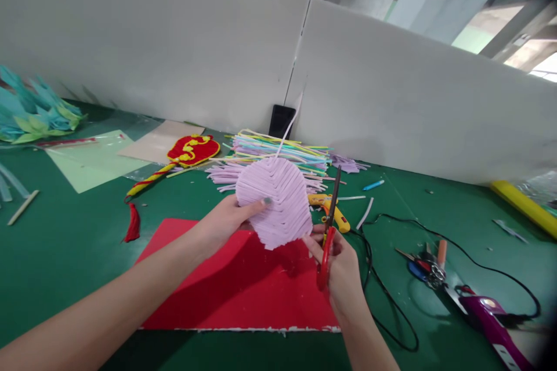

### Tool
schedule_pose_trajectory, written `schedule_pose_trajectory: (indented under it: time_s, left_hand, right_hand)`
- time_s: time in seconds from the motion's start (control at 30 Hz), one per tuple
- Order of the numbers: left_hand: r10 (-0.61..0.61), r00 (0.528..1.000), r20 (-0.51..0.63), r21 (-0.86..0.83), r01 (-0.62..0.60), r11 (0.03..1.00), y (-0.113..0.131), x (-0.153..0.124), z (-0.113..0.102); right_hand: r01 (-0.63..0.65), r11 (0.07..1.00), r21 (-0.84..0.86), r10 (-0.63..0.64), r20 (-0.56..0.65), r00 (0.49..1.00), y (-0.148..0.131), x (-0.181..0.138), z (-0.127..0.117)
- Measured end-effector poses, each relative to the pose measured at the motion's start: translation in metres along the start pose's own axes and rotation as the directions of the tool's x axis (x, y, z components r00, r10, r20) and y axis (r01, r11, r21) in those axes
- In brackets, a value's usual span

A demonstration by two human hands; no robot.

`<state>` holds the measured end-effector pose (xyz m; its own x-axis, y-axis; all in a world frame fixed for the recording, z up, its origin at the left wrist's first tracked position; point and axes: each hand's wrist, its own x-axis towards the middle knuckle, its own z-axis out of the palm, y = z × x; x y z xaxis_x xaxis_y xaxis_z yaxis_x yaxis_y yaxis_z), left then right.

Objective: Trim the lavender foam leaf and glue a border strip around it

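Note:
A lilac leaf-shaped piece (282, 197), built from slanting strips meeting at a middle line, is held up over a red board (243, 284). My left hand (235, 211) grips its left edge, thumb on the front face. One long pale strip (289, 127) sticks up from its top. My right hand (339, 261) is closed around red-handled scissors (327, 255), their dark blades pointing upward. Its fingertips also touch the piece's lower right edge. A yellow glue gun (342, 219) lies just behind the right hand, partly covered.
Bundles of coloured strips (282, 151) lie behind the piece, with a phone (281, 120) against the partition (383, 81). A red and yellow fan (194, 151) rests at left. Right are a black cable (470, 264), keys (435, 275) and a purple tool (489, 319).

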<state>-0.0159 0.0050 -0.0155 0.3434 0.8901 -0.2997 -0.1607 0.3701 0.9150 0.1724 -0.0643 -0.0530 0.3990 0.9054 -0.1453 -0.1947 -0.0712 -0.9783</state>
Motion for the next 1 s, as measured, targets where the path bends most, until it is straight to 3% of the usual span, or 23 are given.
schedule_pose_trajectory:
  time_s: [0.23,0.47,0.6,1.0]
  left_hand:
    - [0.014,0.999,-0.032,-0.061,-0.016,0.998,0.004,0.000,0.000]
    - [0.031,0.998,-0.051,-0.068,-0.034,0.997,0.003,0.002,-0.003]
    - [0.023,0.999,-0.036,-0.063,-0.025,0.998,0.003,0.002,-0.002]
    - [0.002,0.999,0.054,0.013,-0.003,1.000,-0.007,0.000,0.000]
  right_hand:
    - [-0.017,0.999,-0.031,0.017,0.018,1.000,-0.002,-0.002,-0.001]
    - [-0.001,0.999,0.052,0.001,0.002,1.000,0.000,0.000,-0.005]
    - [0.036,0.991,0.125,-0.036,-0.002,0.999,0.000,0.000,-0.006]
    - [0.114,0.989,0.096,-0.112,-0.022,0.993,0.004,0.003,-0.005]
